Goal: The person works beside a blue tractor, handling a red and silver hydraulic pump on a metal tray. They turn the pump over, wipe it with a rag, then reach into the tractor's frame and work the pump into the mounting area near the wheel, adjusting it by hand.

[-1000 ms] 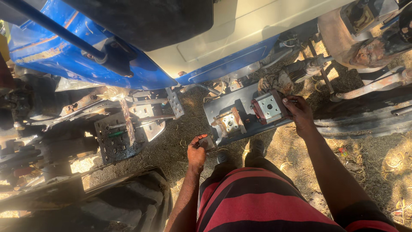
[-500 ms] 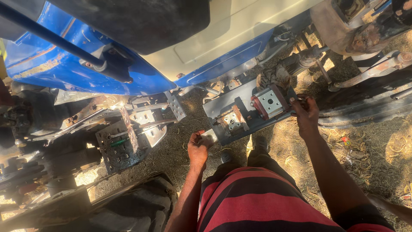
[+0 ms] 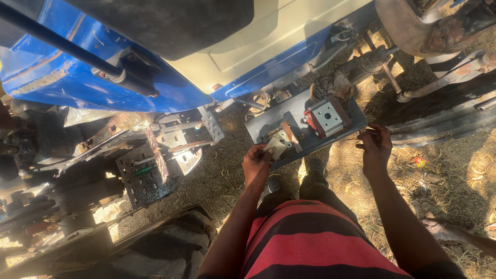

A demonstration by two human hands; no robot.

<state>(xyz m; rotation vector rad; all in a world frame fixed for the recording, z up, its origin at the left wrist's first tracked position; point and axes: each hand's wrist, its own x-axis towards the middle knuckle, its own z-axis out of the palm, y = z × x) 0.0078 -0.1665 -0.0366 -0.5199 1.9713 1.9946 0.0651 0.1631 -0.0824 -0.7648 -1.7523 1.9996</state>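
Hands [image 3: 257, 164] over straw-littered dirt ground [image 3: 454, 175]

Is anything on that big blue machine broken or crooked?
Nothing is clearly broken. The grey plate that both hands grip, left hand and right hand, sits tilted. A worn rag is stuffed above the red-edged metal block.

The grey plate [image 3: 305, 135] was matt painted metal, dusty and scuffed. The block [image 3: 327, 117] on it showed bare, smooth machined metal with red edges. The blue body panel [image 3: 62, 82] was glossy painted metal. The perforated step [image 3: 142, 175] was rough, dull metal. The ground [image 3: 217, 175] was dry, coarse dirt.
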